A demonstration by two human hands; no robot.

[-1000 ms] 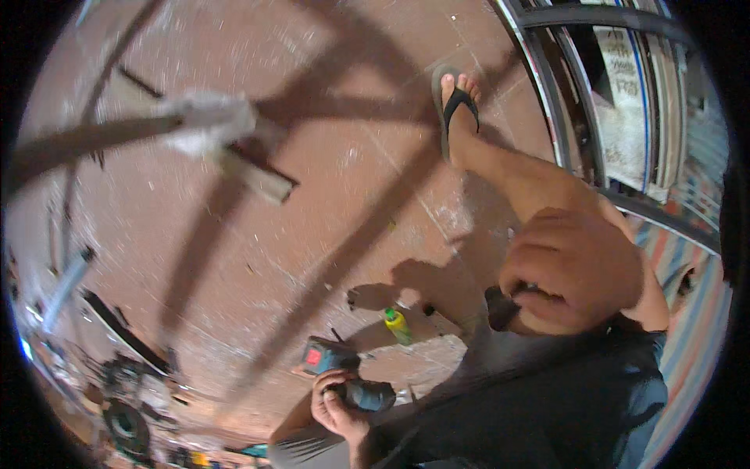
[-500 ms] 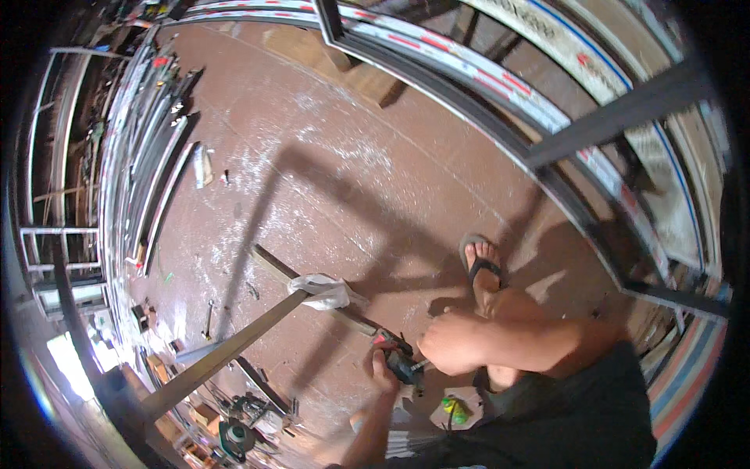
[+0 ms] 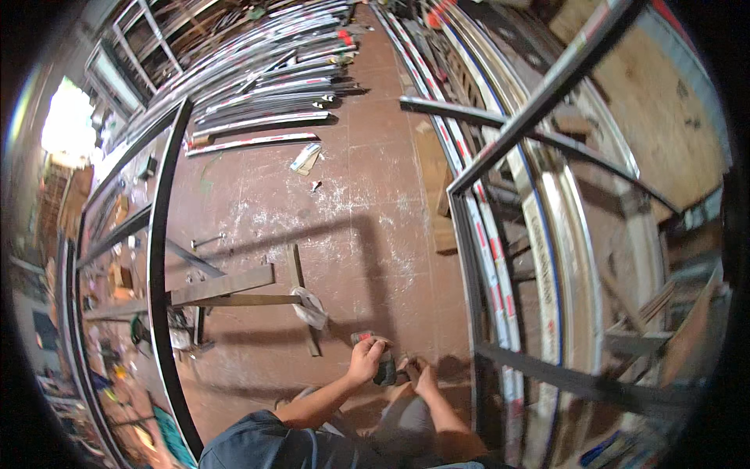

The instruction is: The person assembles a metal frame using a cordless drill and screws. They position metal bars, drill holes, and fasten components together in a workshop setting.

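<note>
My left hand [image 3: 366,358] is closed around a cordless drill [image 3: 386,370] with a dark body and a red part, held low over the floor in front of me. Close to its right side is my right hand [image 3: 423,377], fingers bent together. Whatever these fingers pinch is too small and blurred to make out. Ahead and to the left, a white plastic bag or cloth [image 3: 312,309] is wrapped around the joint of a wooden T-shaped support [image 3: 250,300].
Dark metal frames stand on my left [image 3: 158,258] and my right [image 3: 469,266]. Long metal profiles [image 3: 266,109] lie stacked at the far left. More long bars [image 3: 539,258] and boards line the right. A plank [image 3: 433,184] and small tools lie on the brown floor [image 3: 312,211].
My view has swung round, shifting the stacked profiles from the left to the top and showing the left frame more fully. The drill stays in my left hand, the right hand beside it.
</note>
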